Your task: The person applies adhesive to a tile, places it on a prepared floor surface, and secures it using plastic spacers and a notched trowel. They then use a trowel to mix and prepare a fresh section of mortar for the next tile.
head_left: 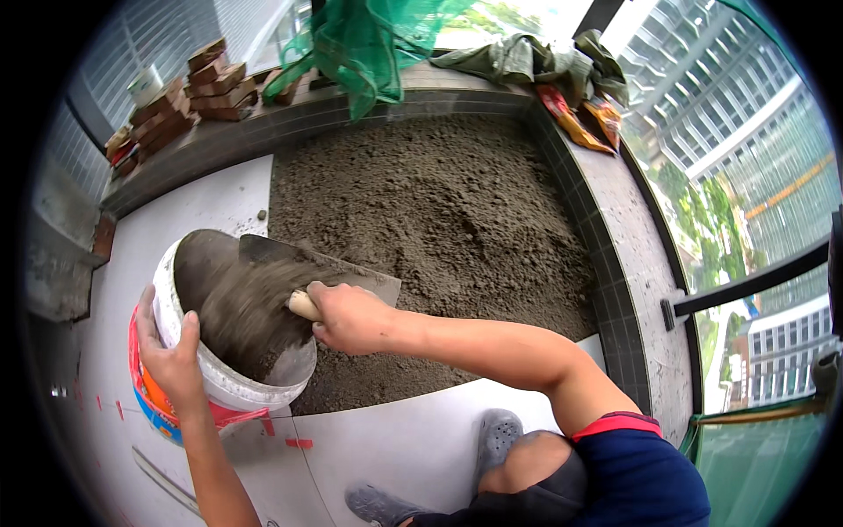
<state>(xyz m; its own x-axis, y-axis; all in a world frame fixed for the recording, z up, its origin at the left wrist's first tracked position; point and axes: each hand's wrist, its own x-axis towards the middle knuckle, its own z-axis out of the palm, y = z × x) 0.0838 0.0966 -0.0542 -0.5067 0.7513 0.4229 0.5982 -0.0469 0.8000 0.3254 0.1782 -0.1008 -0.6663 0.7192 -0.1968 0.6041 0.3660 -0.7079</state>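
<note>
Grey, damp mortar fills the middle of the scene, a rough sand bed spread across the floor and hemmed in by a dark tiled kerb on the right and far side. Down at the near left, the left hand is wrapped over the rim of a white bucket, thumb inside the lip, fingers closed on the outside, tipping the bucket toward the bed. The bucket sits at the left edge of the mortar, over pale floor tiles, with orange and blue print showing on its side. The right hand is clenched tight around the pale wooden handle of a trowel, whose flat steel blade reaches across the bucket's mouth and rests in the grey mix inside. Small red tile spacers lie on the near tiles. Far left, stacked bricks sit on the kerb; green netting hangs beyond. A grey shoe shows near the bottom.
</note>
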